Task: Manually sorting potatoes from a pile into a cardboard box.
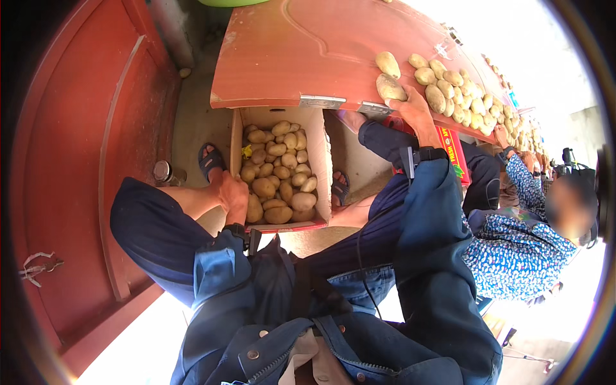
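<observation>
My right hand (412, 109) is at the near edge of a reddish-brown door panel used as a tabletop (269, 57), its fingers around a potato (390, 87). Another potato (387, 64) lies just beyond it, touching or nearly so. To the right, a group of potatoes (435, 98) covers that part of the panel. Between my legs stands an open cardboard box (315, 144) holding many potatoes (275, 149) and a small yellow scrap (247, 151). My left hand (234, 191) grips the box's left rim; some of its fingers are hidden.
A person in a patterned shirt (510, 255) sits at my right, one hand (501, 135) by the potatoes. Under the panel is a red printed carton (452, 154). A red door (72, 183) stands at left, near a lidded jar (163, 171). Metal hinges (322, 101) line the panel edge.
</observation>
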`<act>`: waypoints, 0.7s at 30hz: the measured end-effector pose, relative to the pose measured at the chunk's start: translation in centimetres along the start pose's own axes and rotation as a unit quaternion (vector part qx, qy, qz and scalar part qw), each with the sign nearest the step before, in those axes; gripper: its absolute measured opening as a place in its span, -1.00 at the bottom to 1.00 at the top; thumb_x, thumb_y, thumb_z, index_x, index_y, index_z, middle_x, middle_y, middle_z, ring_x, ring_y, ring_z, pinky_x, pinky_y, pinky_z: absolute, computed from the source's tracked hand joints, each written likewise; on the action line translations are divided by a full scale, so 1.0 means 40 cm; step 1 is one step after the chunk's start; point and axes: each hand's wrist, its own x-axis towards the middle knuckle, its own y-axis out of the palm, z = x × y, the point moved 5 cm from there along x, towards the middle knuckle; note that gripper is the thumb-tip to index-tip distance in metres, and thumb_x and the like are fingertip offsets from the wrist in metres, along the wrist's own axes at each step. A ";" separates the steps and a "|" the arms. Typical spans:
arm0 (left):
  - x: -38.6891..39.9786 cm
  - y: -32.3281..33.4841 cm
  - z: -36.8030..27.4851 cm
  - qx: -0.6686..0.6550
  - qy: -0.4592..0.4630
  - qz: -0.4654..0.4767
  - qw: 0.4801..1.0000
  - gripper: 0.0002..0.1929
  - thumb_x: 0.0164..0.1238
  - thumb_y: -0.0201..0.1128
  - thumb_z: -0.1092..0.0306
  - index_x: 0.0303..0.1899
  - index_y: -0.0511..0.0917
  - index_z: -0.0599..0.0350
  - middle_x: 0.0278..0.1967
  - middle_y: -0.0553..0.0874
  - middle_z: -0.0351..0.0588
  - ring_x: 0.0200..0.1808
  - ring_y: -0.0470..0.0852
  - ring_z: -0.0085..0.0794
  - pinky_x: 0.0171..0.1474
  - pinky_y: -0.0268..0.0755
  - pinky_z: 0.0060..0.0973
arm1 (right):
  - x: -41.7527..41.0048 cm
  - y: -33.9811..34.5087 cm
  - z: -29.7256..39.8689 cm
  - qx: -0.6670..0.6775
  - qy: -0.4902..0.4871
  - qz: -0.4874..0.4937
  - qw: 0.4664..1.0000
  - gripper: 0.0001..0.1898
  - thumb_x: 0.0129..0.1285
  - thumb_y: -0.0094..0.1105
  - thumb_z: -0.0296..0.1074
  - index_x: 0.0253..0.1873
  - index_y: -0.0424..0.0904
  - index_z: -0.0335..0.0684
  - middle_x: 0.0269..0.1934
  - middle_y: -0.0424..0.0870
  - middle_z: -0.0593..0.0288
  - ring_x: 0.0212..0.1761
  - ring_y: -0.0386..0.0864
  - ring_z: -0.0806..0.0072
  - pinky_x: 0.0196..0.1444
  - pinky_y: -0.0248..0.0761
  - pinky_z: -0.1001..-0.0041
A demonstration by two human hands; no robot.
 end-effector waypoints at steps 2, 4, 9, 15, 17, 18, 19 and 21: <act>0.009 -0.012 -0.010 0.004 -0.004 -0.002 1.000 -0.67 0.60 0.13 0.13 0.13 0.48 0.18 -0.05 0.75 0.46 0.08 0.71 0.39 0.17 0.50 0.18 | 0.016 -0.006 0.011 0.035 0.024 0.017 0.999 -0.26 0.08 0.55 -0.26 0.38 0.53 -0.37 0.17 0.72 -0.27 0.29 0.65 -0.07 0.37 0.45 0.17; 0.005 -0.007 -0.006 0.007 -0.009 0.002 1.000 -0.67 0.60 0.14 0.13 0.14 0.48 0.18 -0.05 0.74 0.46 0.08 0.70 0.40 0.17 0.49 0.19 | 0.022 0.002 0.008 -0.010 -0.001 0.023 1.000 -0.25 0.08 0.55 -0.24 0.38 0.53 -0.41 0.16 0.73 -0.28 0.29 0.66 -0.07 0.36 0.46 0.17; -0.003 -0.002 -0.031 0.000 -0.001 0.011 1.000 -0.66 0.60 0.14 0.14 0.16 0.47 0.19 -0.04 0.74 0.46 0.10 0.70 0.39 0.18 0.49 0.18 | 0.065 0.005 -0.039 -0.049 0.003 -0.041 0.998 -0.27 0.09 0.54 -0.22 0.35 0.55 -0.43 0.15 0.74 -0.28 0.29 0.66 -0.08 0.35 0.47 0.15; 0.090 0.170 0.074 0.022 0.042 -0.006 0.999 -0.69 0.51 0.18 0.13 0.02 0.62 0.18 -0.07 0.78 0.38 0.04 0.75 0.31 0.12 0.56 0.13 | 0.062 0.007 -0.076 -0.088 0.016 -0.016 0.996 -0.22 0.06 0.59 -0.14 0.32 0.54 -0.51 0.10 0.74 -0.36 0.27 0.68 -0.11 0.35 0.50 0.13; 0.234 0.130 0.253 0.046 0.043 -0.055 0.996 -0.62 0.44 0.22 0.08 -0.07 0.73 0.24 -0.06 0.80 0.35 0.08 0.76 0.26 0.15 0.60 0.07 | 0.086 0.014 0.056 -0.152 -0.085 -0.117 0.978 -0.14 0.09 0.59 -0.09 0.36 0.48 -0.63 0.16 0.70 -0.41 0.27 0.67 -0.17 0.34 0.53 0.12; 0.281 0.045 0.396 0.064 0.045 -0.124 0.989 -0.63 0.43 0.22 0.06 -0.14 0.75 0.23 -0.09 0.81 0.32 0.05 0.78 0.25 0.11 0.62 0.07 | 0.104 0.049 0.131 -0.084 -0.073 -0.082 0.990 -0.18 0.16 0.53 -0.07 0.35 0.48 -0.66 0.21 0.68 -0.42 0.34 0.63 -0.15 0.40 0.47 0.13; 0.186 0.171 0.220 0.019 0.073 -0.070 0.995 -0.73 0.44 0.21 0.10 -0.17 0.66 0.11 -0.15 0.81 0.26 -0.08 0.79 0.24 0.00 0.60 0.13 | 0.082 -0.011 0.019 -0.140 -0.032 -0.079 0.987 -0.21 0.20 0.47 -0.09 0.35 0.48 -0.66 0.22 0.68 -0.40 0.38 0.61 -0.11 0.42 0.45 0.16; 0.046 0.155 0.003 -0.002 0.088 -0.022 0.996 -0.83 0.44 0.19 0.15 -0.20 0.57 -0.01 -0.22 0.80 0.21 -0.22 0.80 0.22 -0.12 0.58 0.20 | -0.012 -0.059 -0.013 -0.121 0.008 -0.120 0.985 -0.31 0.22 0.46 -0.10 0.28 0.57 -0.59 0.16 0.73 -0.33 0.30 0.67 -0.07 0.36 0.49 0.19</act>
